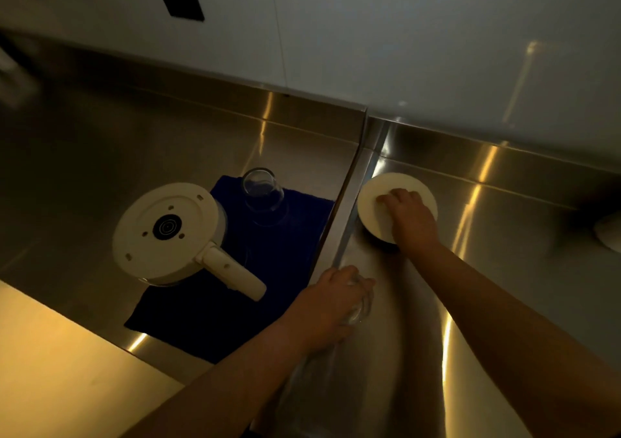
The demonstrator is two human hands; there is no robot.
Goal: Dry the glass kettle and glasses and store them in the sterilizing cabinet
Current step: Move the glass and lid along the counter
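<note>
The glass kettle [168, 232] stands upside down on a dark blue cloth [232, 303], its cream base and handle facing up. A clear glass [263, 192] stands on the same cloth behind the kettle. My left hand [327, 306] grips a second clear glass [361, 306] near the seam between the two steel counters. My right hand [408, 217] lies on top of a round cream lid [376, 199] on the right counter, fingers curled over its centre.
Two stainless steel counters [504, 236] meet at a raised seam, with a steel backsplash and a white wall behind. A pale object [610, 232] shows at the right edge. A yellowish surface [50, 370] lies at the lower left.
</note>
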